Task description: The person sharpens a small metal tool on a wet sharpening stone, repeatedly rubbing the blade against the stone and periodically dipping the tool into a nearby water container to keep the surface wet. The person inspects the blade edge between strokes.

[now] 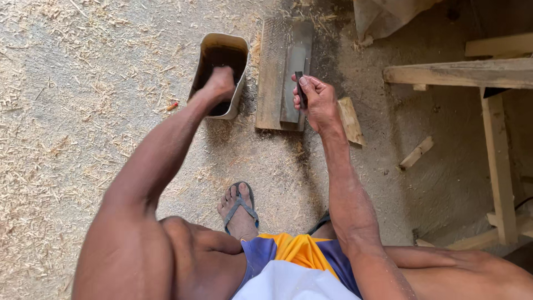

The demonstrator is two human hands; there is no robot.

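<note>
Your left hand [220,83] is bunched into a loose fist right over the mouth of the cut-open plastic container [219,72] of dark liquid, fingertips down near or in it; you can't tell from this view whether the fingers grip anything. Container sits on the floor [83,83], just left of the wooden board [272,72], within easy reach for dipping. Your right hand [316,103] has its fingers clenched around a small dark flat blade [300,89], held upright on edge against the grey sharpening stone [294,83]. Stone lies flat on the board, which looks meant to keep it off the dirt. A small wood wedge [350,119] lies at the board's right edge, under your wrist. Floor is littered with wood shavings [50,150], thickest toward its left edge. Your sandalled foot [239,208] is planted below the board. Workbench frame [488,111] stands at the right edge, with a wood offcut [416,153] near its leg.
</note>
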